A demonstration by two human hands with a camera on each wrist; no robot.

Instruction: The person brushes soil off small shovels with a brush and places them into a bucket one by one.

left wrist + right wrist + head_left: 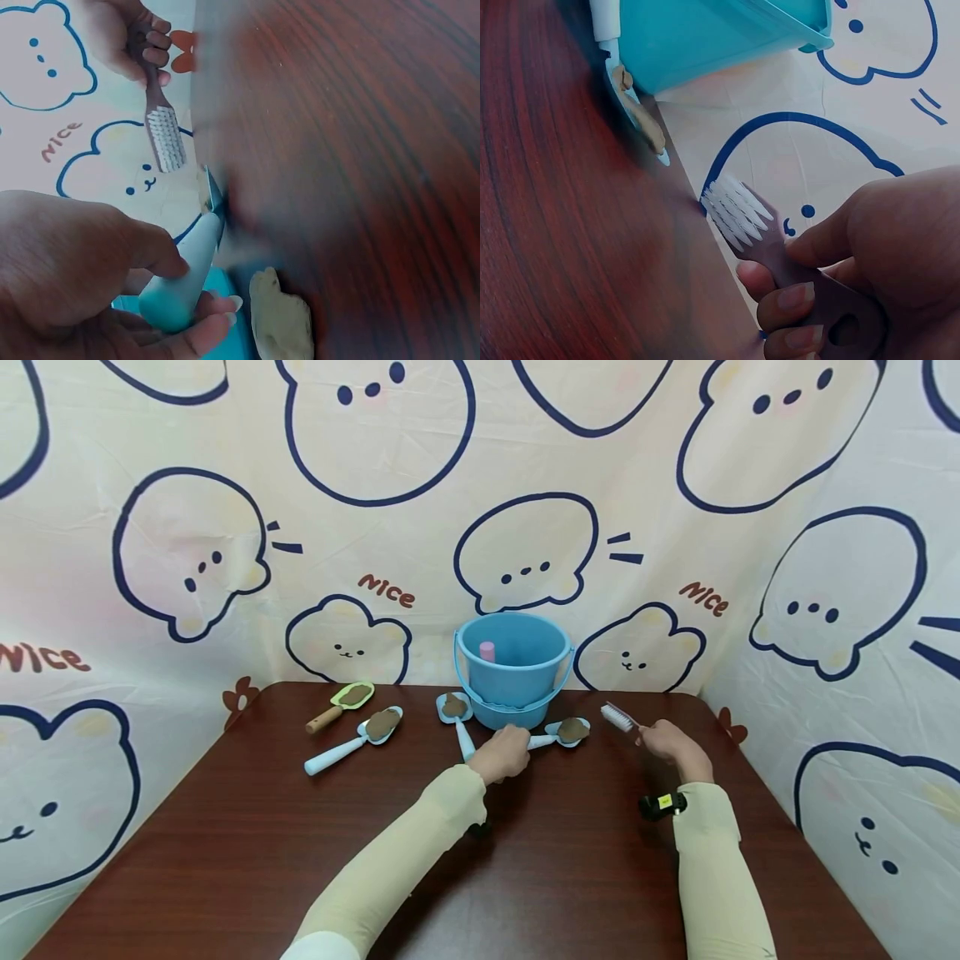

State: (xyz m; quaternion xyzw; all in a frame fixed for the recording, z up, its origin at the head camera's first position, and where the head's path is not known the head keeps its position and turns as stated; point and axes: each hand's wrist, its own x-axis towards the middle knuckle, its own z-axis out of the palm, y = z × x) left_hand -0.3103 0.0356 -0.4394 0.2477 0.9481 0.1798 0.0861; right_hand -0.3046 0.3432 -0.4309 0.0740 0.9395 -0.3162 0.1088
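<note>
My left hand (502, 753) grips the pale blue handle of a toy shovel (542, 742) in front of the bucket. A brown, sand-like lump (573, 729) lies on the shovel's blade, which is low over the table and points right. In the left wrist view, thumb and fingers close around the handle (184, 274). To the right, my right hand (672, 747) holds a brush (617, 718) by its brown handle. Its white bristles (735, 214) show clearly in the right wrist view, apart from the shovel.
A blue bucket (513, 689) stands at the table's back edge with a pink piece (487, 652) inside. Another blue shovel (465, 739) lies just left of my left hand. Farther left are a blue shovel (333, 756) and a green-rimmed one (325, 719), both bearing brown lumps.
</note>
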